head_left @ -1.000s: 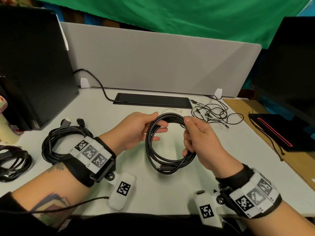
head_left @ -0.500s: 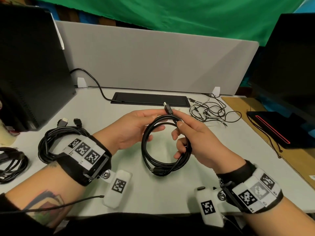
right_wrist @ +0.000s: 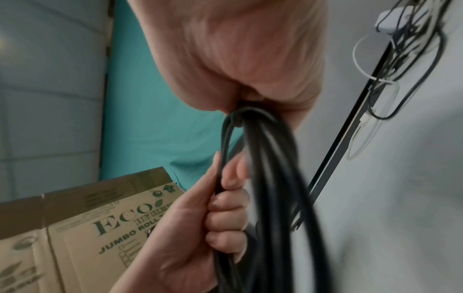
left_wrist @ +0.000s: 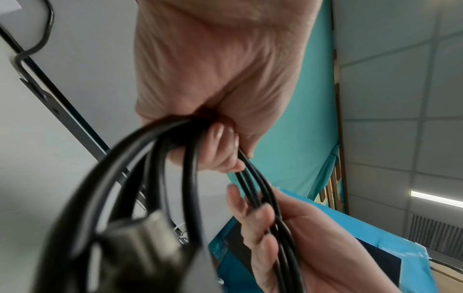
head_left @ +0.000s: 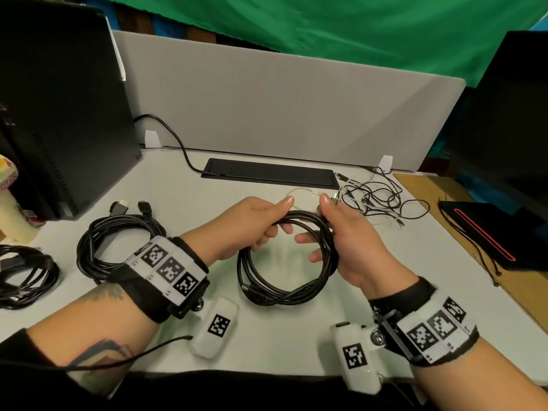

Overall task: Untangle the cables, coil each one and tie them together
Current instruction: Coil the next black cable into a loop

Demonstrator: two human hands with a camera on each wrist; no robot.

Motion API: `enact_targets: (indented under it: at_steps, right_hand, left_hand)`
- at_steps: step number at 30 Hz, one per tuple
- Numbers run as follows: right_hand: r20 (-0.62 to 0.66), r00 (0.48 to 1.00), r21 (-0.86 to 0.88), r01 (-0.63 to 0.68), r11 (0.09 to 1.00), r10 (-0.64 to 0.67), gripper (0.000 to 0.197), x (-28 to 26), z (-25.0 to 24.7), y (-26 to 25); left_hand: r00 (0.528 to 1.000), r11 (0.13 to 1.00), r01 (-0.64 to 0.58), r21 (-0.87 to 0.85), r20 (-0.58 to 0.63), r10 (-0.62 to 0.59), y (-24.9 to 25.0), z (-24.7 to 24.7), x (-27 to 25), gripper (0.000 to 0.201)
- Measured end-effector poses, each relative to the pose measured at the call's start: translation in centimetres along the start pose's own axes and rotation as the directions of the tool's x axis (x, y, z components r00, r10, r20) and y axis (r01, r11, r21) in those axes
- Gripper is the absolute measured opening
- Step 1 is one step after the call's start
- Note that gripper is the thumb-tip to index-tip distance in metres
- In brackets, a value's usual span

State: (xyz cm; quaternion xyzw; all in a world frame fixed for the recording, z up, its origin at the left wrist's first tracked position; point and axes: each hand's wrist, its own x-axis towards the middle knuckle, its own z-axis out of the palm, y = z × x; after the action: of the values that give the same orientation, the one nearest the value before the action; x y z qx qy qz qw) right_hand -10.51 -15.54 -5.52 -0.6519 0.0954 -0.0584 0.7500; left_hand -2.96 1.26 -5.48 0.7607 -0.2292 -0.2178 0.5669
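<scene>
Nearest: two forearms with marker-tagged wristbands, a white camera pod under each wrist.

Black cable coil (head_left: pixel 284 262): several round loops, held up over the white table (head_left: pixel 267 345) between both hands, its lower arc hanging close to the tabletop; whether it touches cannot be told. A connector plug sits in the lower-left arc.

Left hand (head_left: pixel 252 223): fingers curled round the coil's upper-left strands, thumb laid along the top. The left wrist view confirms a closed grasp on the bundle.

Right hand (head_left: pixel 347 241): thumb pressed on the coil's top right, the strands running through the palm, the lower fingers loosely extended inside the loop. The right wrist view shows the strands gathered at the base of the palm.

Left of the hands, on the table: a second coiled black cable (head_left: pixel 118 241) with two plugs at its far edge, partly covered by the left wristband; further left, a third black bundle (head_left: pixel 26 274) at the picture's edge.

Beyond the hands: a tangle of thin black and white cables (head_left: pixel 376 197), lying loose, near the right thumb.

Far: a black cable tray (head_left: pixel 269 175) set into the table, a grey divider panel (head_left: pixel 281 111), a dark computer tower (head_left: pixel 62 108) at left.
</scene>
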Motion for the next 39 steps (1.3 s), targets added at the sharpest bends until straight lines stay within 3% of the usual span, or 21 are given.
enact_targets:
  at_steps: [5,9,11,13,16,21,26,29,33,35,38,39]
  right_hand:
    - [-0.089,0.995,-0.06,0.046,0.997,-0.051,0.03,1.1,0.7,-0.1]
    - [-0.201,0.978,0.013,0.066,0.998,-0.062,0.03,3.0,2.0,-0.4]
    - [-0.124,0.991,0.064,0.06,0.996,-0.051,0.026,3.8,3.2,-0.9]
    - [0.047,0.999,0.082,0.023,0.996,-0.026,0.019,4.5,4.4,-1.7]
    - [0.229,0.972,0.029,0.047,0.998,-0.052,0.02,5.7,6.9,-2.4]
    - [0.222,0.973,-0.109,0.089,0.99,-0.063,0.029,7.7,12.4,-1.3]
    - [0.334,0.943,-0.134,0.064,0.989,-0.016,0.026,9.1,18.3,0.7]
    - [0.372,0.928,-0.183,0.052,0.982,0.02,0.02,9.8,21.6,2.2]
    - [0.342,0.939,-0.373,0.097,0.923,0.04,0.01,11.3,24.0,4.3]
    - [0.341,0.94,-0.512,0.173,0.842,0.015,0.015,12.1,24.4,5.1]
    - [0.376,0.927,-0.596,0.242,0.766,0.0,0.018,13.1,24.6,5.8]
    - [0.378,0.926,-0.601,0.248,0.76,-0.002,0.017,13.3,24.6,6.1]
  left_hand:
    - [0.996,0.999,0.039,-0.024,-0.075,-0.041,-0.1,-1.3,0.5,0.046]
    - [0.972,0.982,0.065,-0.18,-0.21,-0.103,-0.1,-2.2,0.8,0.042]
    - [0.949,0.971,0.045,-0.236,-0.294,-0.116,-0.1,-3.1,0.6,0.041]
    - [0.915,0.959,0.026,-0.282,-0.38,-0.136,-0.1,-4.6,0.1,0.039]
    - [0.855,0.946,0.026,-0.324,-0.483,-0.189,-0.2,-7.1,-0.9,0.036]
    - [0.816,0.959,0.177,-0.222,-0.511,-0.269,-0.4,-12.2,-4.7,0.03]
    - [0.721,0.922,0.383,-0.062,-0.603,-0.341,0.1,-17.7,-9.4,0.01]
    - [0.649,0.862,0.507,0.009,-0.661,-0.376,-0.8,-19.5,-10.9,0.005]
    - [0.568,0.743,0.665,0.074,-0.696,-0.44,-2.6,-19.6,-11.5,0.036]
    - [0.579,0.61,0.751,0.253,-0.698,-0.422,-3.1,-19.5,-11.5,0.041]
    - [0.57,0.441,0.81,0.386,-0.693,-0.442,-3.8,-20.0,-10.9,0.037]
    - [0.565,0.425,0.818,0.387,-0.679,-0.468,-4.1,-20.2,-10.8,0.037]
